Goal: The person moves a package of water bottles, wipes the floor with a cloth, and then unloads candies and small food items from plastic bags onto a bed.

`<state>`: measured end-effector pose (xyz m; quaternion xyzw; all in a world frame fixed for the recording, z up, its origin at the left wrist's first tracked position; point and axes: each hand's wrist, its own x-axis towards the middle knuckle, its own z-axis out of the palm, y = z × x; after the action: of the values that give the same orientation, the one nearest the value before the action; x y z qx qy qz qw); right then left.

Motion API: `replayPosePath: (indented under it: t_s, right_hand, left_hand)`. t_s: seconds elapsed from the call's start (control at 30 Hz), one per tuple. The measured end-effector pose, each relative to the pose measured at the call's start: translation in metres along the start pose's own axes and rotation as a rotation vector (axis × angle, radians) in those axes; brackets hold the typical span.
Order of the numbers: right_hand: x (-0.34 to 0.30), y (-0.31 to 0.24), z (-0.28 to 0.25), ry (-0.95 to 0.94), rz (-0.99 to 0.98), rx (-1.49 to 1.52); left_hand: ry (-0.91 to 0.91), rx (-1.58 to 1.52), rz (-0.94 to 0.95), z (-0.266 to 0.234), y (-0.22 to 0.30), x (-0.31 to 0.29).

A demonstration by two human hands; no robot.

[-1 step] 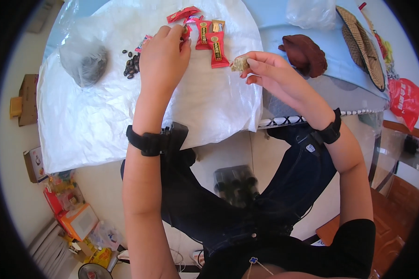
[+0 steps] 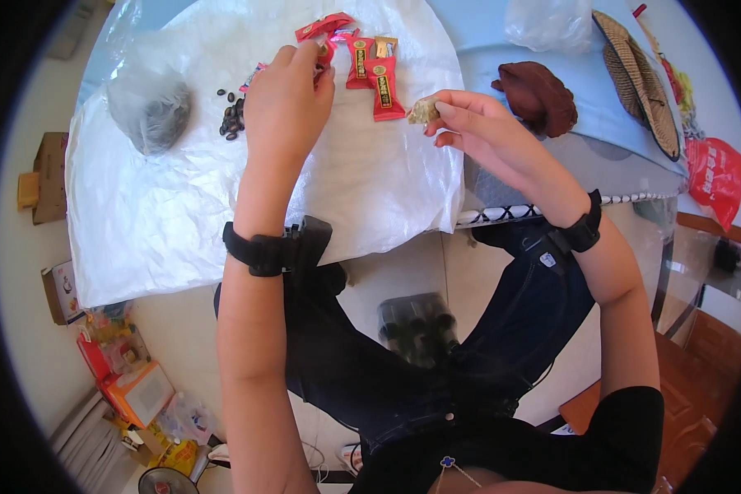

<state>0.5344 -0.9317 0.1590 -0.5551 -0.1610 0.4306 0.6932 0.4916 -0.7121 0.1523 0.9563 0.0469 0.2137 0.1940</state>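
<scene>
My left hand [image 2: 288, 103] is over the white sheet, its fingers curled around a small red candy packet [image 2: 325, 56] that they partly hide. Beside it, to the right, lie more red wrapped candies [image 2: 384, 86] and one with a gold-brown wrapper [image 2: 385, 47]. A pale greenish, crumbly-looking chunk [image 2: 423, 111] is pinched between the thumb and fingers of my right hand [image 2: 490, 132], just right of the nearest red candy. Several dark, shiny oval beans or seeds [image 2: 233, 119] are in a small pile left of my left wrist.
A tied clear plastic bag with grey contents [image 2: 150, 111] stands at the left on the white plastic sheet [image 2: 165, 222]. To the right are a brown cloth bundle [image 2: 539, 99], a woven hat [image 2: 634, 82] and a clear bag [image 2: 549, 25]. Bottles in wrap [image 2: 417, 329] stand below on the floor.
My left hand has shifted very slightly left, with the red packet at its fingertips. My right hand and the pale chunk look the same.
</scene>
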Motion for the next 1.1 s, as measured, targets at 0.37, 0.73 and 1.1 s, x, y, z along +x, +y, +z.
replayPosePath:
  t_s: [0.37,0.73,1.1]
  right_hand:
    - [0.008,0.008,-0.009,0.067,0.004,0.005]
    - [0.018,0.02,-0.016,0.102,0.06,0.045]
    - [0.016,0.016,-0.01,0.103,0.077,0.001]
  left_hand:
    - [0.194,0.05,-0.228,-0.033,-0.037,0.013]
    - [0.071,0.03,-0.269,-0.027,-0.067,0.016]
    - [-0.06,0.027,-0.168,-0.027,-0.064,0.016]
